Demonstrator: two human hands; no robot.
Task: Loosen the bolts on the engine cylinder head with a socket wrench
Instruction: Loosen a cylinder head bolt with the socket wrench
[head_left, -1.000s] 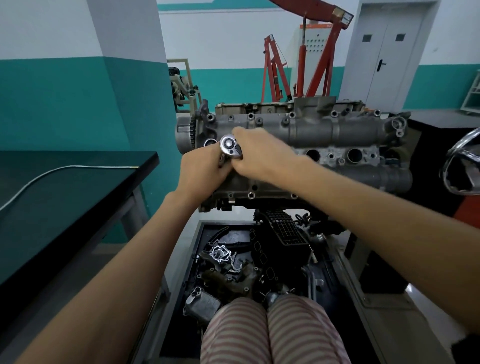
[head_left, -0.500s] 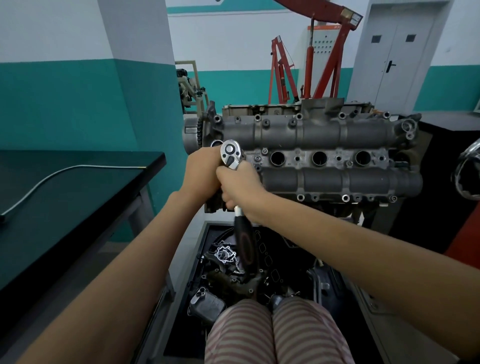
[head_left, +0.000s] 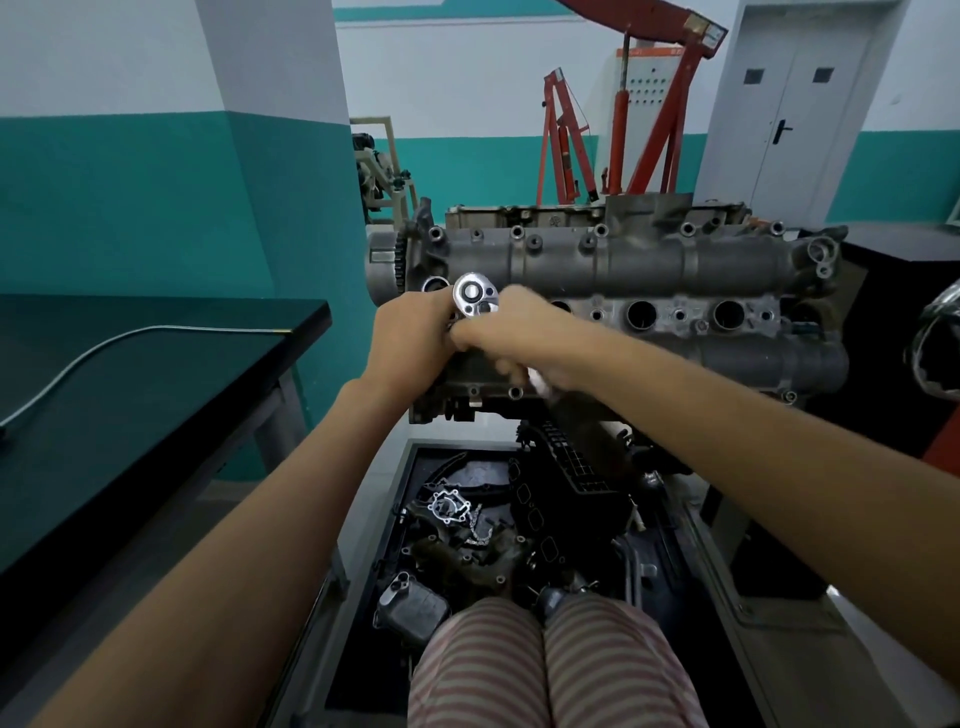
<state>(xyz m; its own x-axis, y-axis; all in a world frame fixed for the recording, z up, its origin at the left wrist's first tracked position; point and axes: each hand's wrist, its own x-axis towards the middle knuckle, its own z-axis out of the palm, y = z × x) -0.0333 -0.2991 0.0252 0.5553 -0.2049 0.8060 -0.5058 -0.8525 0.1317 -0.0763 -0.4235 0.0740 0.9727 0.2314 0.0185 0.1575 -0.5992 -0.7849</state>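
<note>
Chrome ratchet head of the socket wrench (head_left: 474, 300) sits at the left end of the engine cylinder head (head_left: 649, 306), face toward the camera; only that round head reads clearly, the socket and the bolt under it are hidden by the hands, and the handle is a motion-blurred dark streak running down-right below the right hand (head_left: 511, 347). Right hand itself is smeared, fingers curled down around the upper handle just below the ratchet head, wrist angled in from the right, forearm long across the frame. Left hand (head_left: 410, 345) comes in from lower left, knuckles up, fingers wrapped around the wrench neck beneath the ratchet head, touching the right hand; fingertips not visible. Cylinder head lies lengthwise on its stand, grey cast metal, spark-plug wells and several bolt holes showing to the right of the hands; its right end is partly cut by a chrome curved object at the frame edge, unclear what. Below, a dark parts tray (head_left: 400, 519) holds loose engine pieces, hard to tell apart. Striped trouser knees (head_left: 550, 670) at bottom centre. Black workbench (head_left: 156, 374) left with a grey cable, red engine hoist (head_left: 654, 114) behind.
</note>
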